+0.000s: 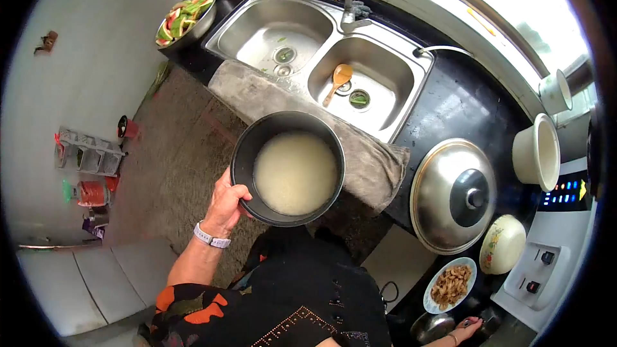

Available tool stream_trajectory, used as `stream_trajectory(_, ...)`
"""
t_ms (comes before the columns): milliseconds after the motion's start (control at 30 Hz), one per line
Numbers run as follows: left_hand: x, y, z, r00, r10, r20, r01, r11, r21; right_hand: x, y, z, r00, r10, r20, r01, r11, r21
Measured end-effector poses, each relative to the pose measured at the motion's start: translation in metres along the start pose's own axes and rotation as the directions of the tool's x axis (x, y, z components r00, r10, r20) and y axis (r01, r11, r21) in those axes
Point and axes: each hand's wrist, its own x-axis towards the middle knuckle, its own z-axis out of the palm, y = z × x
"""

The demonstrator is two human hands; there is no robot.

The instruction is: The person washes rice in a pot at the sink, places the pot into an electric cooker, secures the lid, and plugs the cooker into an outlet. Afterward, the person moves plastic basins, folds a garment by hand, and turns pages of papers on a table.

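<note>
My left hand, with a pale watch on its wrist, grips the rim of a dark round pot at its lower left. Cloudy whitish water with what looks like rice fills part of the pot, held level in front of the counter. Far off at the lower right, my right hand shows small at the picture's edge, a thin bracelet on its wrist. Its fingers look closed, but what they hold is too small to make out. Beside it are a shiny metal bowl and an oval plate of brown food pieces.
A double steel sink holds a wooden spoon in its right basin. A grey towel hangs along its front. At right stand a large domed lid, an upturned bowl and a white pot. A bowl of melon rinds stands left.
</note>
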Motion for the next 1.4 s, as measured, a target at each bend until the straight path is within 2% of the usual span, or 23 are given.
stream_trajectory(100, -0.005, -0.005, -0.014, 0.998, -0.033, -0.044, 0.033, 0.999, 0.001, 0.016, -0.005, 0.001, 0.988, 0.072, -0.134, -0.079, 0.996, -0.043)
stream_trajectory(267, 0.003, -0.015, -0.047, 0.999, 0.006, -0.047, -0.008, 1.0, -0.029, -0.002, -0.04, 0.006, 0.983, -0.137, -0.122, 0.078, 0.915, -0.396)
stream_trajectory(367, 0.006, -0.016, -0.072, 0.998, 0.007, -0.056, -0.01, 0.998, -0.063, -0.021, -0.071, 0.013, 0.959, -0.282, 0.003, 0.226, 0.762, -0.607)
stream_trajectory(433, 0.007, -0.011, -0.09, 0.998, 0.022, -0.063, -0.029, 0.994, -0.109, -0.027, -0.084, 0.025, 0.932, -0.311, 0.187, 0.355, 0.671, -0.651)
stream_trajectory(467, 0.007, -0.009, -0.101, 0.997, 0.032, -0.066, -0.04, 0.99, -0.132, -0.026, -0.088, 0.036, 0.896, -0.28, 0.345, 0.441, 0.648, -0.621)
stream_trajectory(533, 0.012, -0.01, -0.137, 0.998, -0.001, -0.056, -0.007, 0.99, -0.143, -0.037, -0.079, 0.079, 0.764, -0.176, 0.621, 0.55, 0.68, -0.484)
stream_trajectory(600, 0.008, -0.006, -0.169, 0.998, -0.031, -0.06, 0.02, 0.984, -0.178, -0.135, -0.076, 0.163, 0.576, -0.257, 0.776, 0.639, 0.733, -0.232)
stream_trajectory(633, 0.008, -0.01, -0.19, 0.996, 0.0, -0.087, -0.016, 0.984, -0.18, -0.163, -0.067, 0.193, 0.473, -0.191, 0.86, 0.647, 0.738, -0.192)
stream_trajectory(667, 0.003, -0.007, -0.207, 0.995, 0.007, -0.098, -0.026, 0.98, -0.197, -0.277, -0.086, 0.223, 0.387, -0.083, 0.918, 0.718, 0.652, -0.243)
stream_trajectory(700, -0.001, -0.003, -0.225, 0.994, 0.015, -0.112, -0.039, 0.977, -0.212, -0.35, -0.09, 0.245, 0.302, 0.008, 0.953, 0.734, 0.636, -0.238)
stream_trajectory(767, -0.012, -0.005, -0.264, 0.985, 0.034, -0.168, -0.071, 0.973, -0.221, -0.453, -0.082, 0.286, 0.084, 0.122, 0.989, 0.808, 0.572, -0.139)
stream_trajectory(800, -0.015, -0.011, -0.286, 0.981, 0.054, -0.189, -0.097, 0.969, -0.229, -0.509, -0.08, 0.3, -0.002, 0.204, 0.979, 0.817, 0.565, -0.116)
stream_trajectory(833, -0.02, -0.017, -0.309, 0.971, 0.039, -0.234, -0.094, 0.97, -0.225, -0.535, -0.063, 0.319, -0.127, 0.224, 0.966, 0.771, 0.635, -0.046)
stream_trajectory(867, -0.026, -0.022, -0.329, 0.96, 0.024, -0.278, -0.089, 0.971, -0.223, -0.589, -0.06, 0.328, -0.167, 0.255, 0.952, 0.797, 0.603, -0.022)
stream_trajectory(933, -0.042, -0.014, -0.363, 0.929, 0.047, -0.368, -0.131, 0.97, -0.205, -0.671, -0.039, 0.352, -0.362, 0.283, 0.888, 0.709, 0.702, 0.066)
stream_trajectory(967, -0.055, -0.006, -0.376, 0.909, 0.026, -0.417, -0.131, 0.965, -0.226, -0.712, -0.03, 0.359, -0.426, 0.306, 0.852, 0.714, 0.692, 0.109)
stream_trajectory(1000, -0.064, -0.004, -0.389, 0.889, -0.002, -0.458, -0.126, 0.96, -0.248, -0.758, -0.028, 0.361, -0.477, 0.346, 0.808, 0.751, 0.638, 0.171)
stream_trajectory(1067, -0.079, -0.012, -0.417, 0.824, -0.021, -0.567, -0.163, 0.948, -0.273, -0.815, -0.001, 0.387, -0.682, 0.334, 0.651, 0.717, 0.477, 0.508)
stream_trajectory(1167, -0.099, -0.02, -0.451, 0.714, -0.045, -0.699, -0.272, 0.902, -0.336, -0.921, 0.012, 0.399, -0.89, 0.278, 0.362, 0.448, 0.383, 0.808)
stream_trajectory(1200, -0.105, -0.023, -0.461, 0.68, -0.039, -0.732, -0.315, 0.886, -0.34, -0.953, 0.018, 0.4, -0.867, 0.313, 0.388, 0.497, 0.47, 0.729)
stream_trajectory(1267, -0.112, -0.028, -0.48, 0.607, -0.031, -0.794, -0.396, 0.854, -0.336, -1.019, 0.027, 0.402, -0.839, 0.413, 0.354, 0.511, 0.377, 0.772)
stream_trajectory(1300, -0.113, -0.029, -0.487, 0.542, -0.096, -0.835, -0.426, 0.825, -0.371, -1.049, 0.034, 0.404, -0.855, 0.42, 0.303, 0.474, 0.398, 0.785)
stream_trajectory(1400, -0.115, -0.021, -0.516, 0.45, -0.115, -0.885, -0.502, 0.787, -0.358, -1.135, 0.064, 0.413, -0.885, 0.445, 0.136, 0.359, 0.467, 0.808)
